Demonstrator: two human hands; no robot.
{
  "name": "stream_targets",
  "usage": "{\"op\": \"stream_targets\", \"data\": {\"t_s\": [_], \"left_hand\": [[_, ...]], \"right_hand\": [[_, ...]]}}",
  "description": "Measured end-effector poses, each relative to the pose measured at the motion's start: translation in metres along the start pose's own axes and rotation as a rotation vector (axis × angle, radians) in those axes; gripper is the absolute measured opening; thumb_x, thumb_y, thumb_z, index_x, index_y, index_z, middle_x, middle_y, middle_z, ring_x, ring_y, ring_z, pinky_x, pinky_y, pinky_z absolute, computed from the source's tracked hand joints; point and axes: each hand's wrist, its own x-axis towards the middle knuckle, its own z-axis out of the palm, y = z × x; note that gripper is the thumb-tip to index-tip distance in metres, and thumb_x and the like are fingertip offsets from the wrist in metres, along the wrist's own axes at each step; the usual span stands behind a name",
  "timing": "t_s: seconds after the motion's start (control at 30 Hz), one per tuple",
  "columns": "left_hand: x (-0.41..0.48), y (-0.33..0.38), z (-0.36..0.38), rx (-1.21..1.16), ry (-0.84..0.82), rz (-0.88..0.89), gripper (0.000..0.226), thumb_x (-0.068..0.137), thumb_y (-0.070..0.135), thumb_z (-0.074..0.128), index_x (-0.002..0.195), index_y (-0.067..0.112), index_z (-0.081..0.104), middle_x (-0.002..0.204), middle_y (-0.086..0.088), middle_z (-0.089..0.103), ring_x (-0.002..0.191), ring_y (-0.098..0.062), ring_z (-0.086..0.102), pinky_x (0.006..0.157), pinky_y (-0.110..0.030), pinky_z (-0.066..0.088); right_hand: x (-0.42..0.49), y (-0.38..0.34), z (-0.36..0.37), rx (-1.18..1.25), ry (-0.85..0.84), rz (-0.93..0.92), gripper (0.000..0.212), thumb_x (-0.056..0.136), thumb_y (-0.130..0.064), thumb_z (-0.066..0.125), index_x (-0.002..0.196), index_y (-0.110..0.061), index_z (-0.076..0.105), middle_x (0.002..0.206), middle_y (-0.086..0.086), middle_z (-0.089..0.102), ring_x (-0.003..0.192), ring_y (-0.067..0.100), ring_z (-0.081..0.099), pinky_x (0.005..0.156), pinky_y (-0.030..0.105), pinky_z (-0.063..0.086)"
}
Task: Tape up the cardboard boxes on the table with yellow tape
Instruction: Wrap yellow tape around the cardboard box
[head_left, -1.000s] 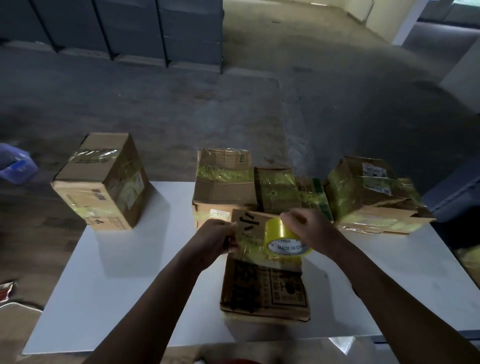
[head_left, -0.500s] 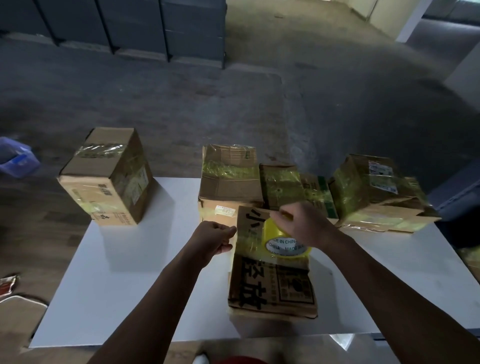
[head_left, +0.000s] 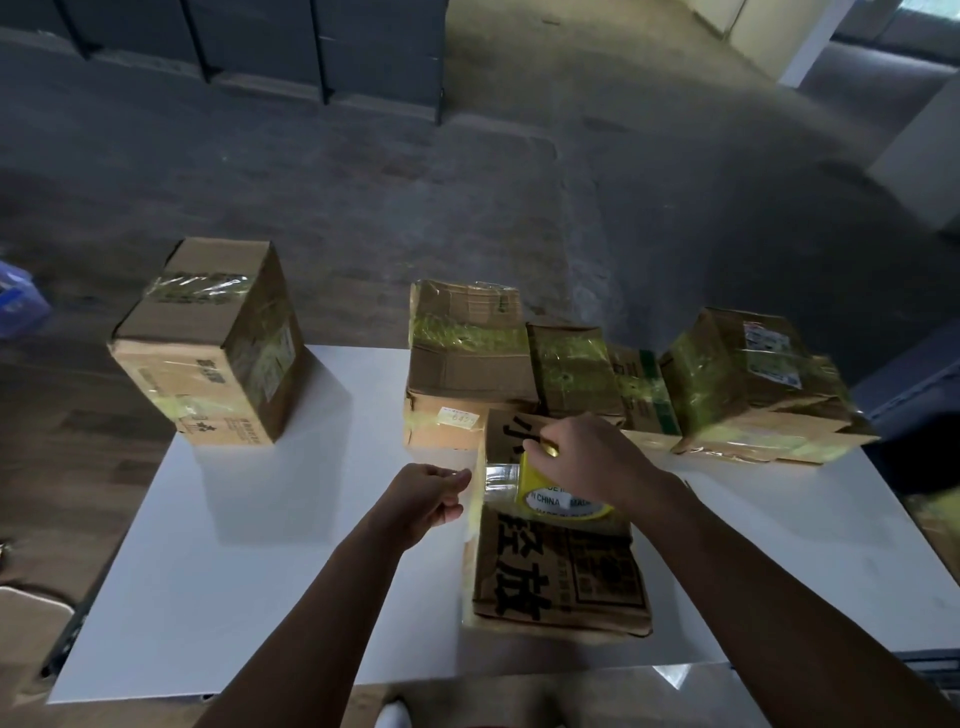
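1. Head view: the right hand (head_left: 597, 457) grasps the yellow tape roll (head_left: 556, 499) from above, fingers curled over its rim.
2. The left hand (head_left: 421, 499) pinches the free end of the tape strip (head_left: 498, 475), which stretches from the roll.
3. The roll sits on top of the cardboard box (head_left: 561, 577), under the right hand.
4. The box lies on the white table (head_left: 260, 571).
5. Taped boxes (head_left: 467, 364) stand beyond both hands; a single box (head_left: 208, 348) stands far left of the left hand.
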Motion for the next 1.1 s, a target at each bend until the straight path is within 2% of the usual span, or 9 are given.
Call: {"op": "stream_targets", "data": {"t_s": [0.23,0.37,0.43,0.53,0.6,0.73,0.87,0.97,1.1], "left_hand": [[0.005,-0.014,0.011,-0.346,-0.190,-0.200,0.008,0.093,0.003,0.057,0.087,-0.001,0.056,0.068,-0.007,0.046,0.060,-0.013,0.042,0.050,-0.018,0.045],[0.006,-0.024,0.020,-0.386,-0.270,-0.197,0.018,0.095,0.007,0.048,0.078,0.006,0.055,0.065,-0.004,0.049,0.059,-0.012,0.046,0.058,-0.021,0.040],[0.007,-0.027,0.021,-0.379,-0.224,-0.205,0.015,0.096,0.013,0.053,0.087,0.002,0.057,0.070,-0.006,0.051,0.066,-0.015,0.047,0.064,-0.024,0.040],[0.003,-0.036,0.022,-0.322,-0.195,-0.250,0.052,0.092,0.037,0.061,0.113,-0.010,0.052,0.094,-0.015,0.051,0.090,-0.026,0.047,0.085,-0.036,0.036],[0.001,-0.039,0.025,-0.282,-0.228,-0.229,0.059,0.096,0.040,0.054,0.120,-0.014,0.048,0.095,-0.019,0.053,0.093,-0.030,0.048,0.090,-0.039,0.033],[-0.002,-0.036,0.037,-0.231,-0.025,-0.194,0.044,0.094,0.026,0.060,0.117,-0.011,0.054,0.105,-0.020,0.051,0.095,-0.030,0.048,0.082,-0.037,0.039],[-0.006,-0.025,0.049,0.071,0.307,0.138,0.023,0.094,0.025,0.056,0.090,0.004,0.061,0.090,-0.010,0.065,0.083,-0.023,0.060,0.071,-0.039,0.051],[-0.011,-0.011,0.058,0.297,0.375,0.269,0.026,0.094,0.037,0.055,0.093,0.012,0.060,0.084,-0.002,0.065,0.075,-0.013,0.062,0.056,-0.024,0.046],[-0.015,-0.018,0.071,0.455,0.442,0.322,0.032,0.093,0.044,0.055,0.103,0.013,0.054,0.096,-0.001,0.059,0.085,-0.015,0.060,0.069,-0.032,0.054]], "right_hand": [[-0.001,-0.003,0.004,-0.033,-0.016,0.026,0.048,0.094,-0.043,0.044,0.053,-0.019,0.036,0.050,-0.004,0.035,0.045,0.012,0.035,0.051,0.029,0.028],[-0.004,-0.001,0.005,-0.006,0.005,0.015,0.049,0.096,-0.035,0.047,0.054,-0.016,0.032,0.050,-0.001,0.032,0.046,0.013,0.031,0.054,0.030,0.026],[-0.004,-0.001,0.004,-0.009,0.017,0.014,0.048,0.096,-0.033,0.048,0.054,-0.015,0.033,0.050,-0.001,0.033,0.047,0.014,0.032,0.055,0.030,0.027],[-0.005,-0.001,0.005,-0.004,0.021,0.003,0.047,0.096,-0.032,0.049,0.054,-0.016,0.034,0.049,-0.002,0.032,0.046,0.011,0.031,0.054,0.030,0.026],[-0.006,0.001,0.006,-0.004,0.031,0.006,0.045,0.096,-0.032,0.049,0.056,-0.013,0.039,0.050,-0.001,0.034,0.047,0.014,0.033,0.054,0.030,0.027],[-0.007,0.000,0.005,-0.002,0.032,-0.001,0.044,0.096,-0.033,0.048,0.057,-0.013,0.040,0.051,-0.001,0.034,0.048,0.015,0.034,0.054,0.030,0.026],[-0.008,0.001,0.004,-0.003,0.032,-0.009,0.044,0.097,-0.034,0.047,0.058,-0.015,0.038,0.051,-0.002,0.034,0.047,0.012,0.032,0.053,0.029,0.025],[-0.009,0.000,0.004,-0.029,0.039,0.000,0.046,0.097,-0.036,0.045,0.056,-0.017,0.035,0.051,-0.003,0.035,0.049,0.014,0.036,0.054,0.030,0.028],[-0.007,0.009,0.006,0.091,0.049,0.001,0.047,0.094,-0.041,0.050,0.053,-0.019,0.040,0.050,-0.004,0.041,0.045,0.009,0.040,0.051,0.028,0.031]]}}
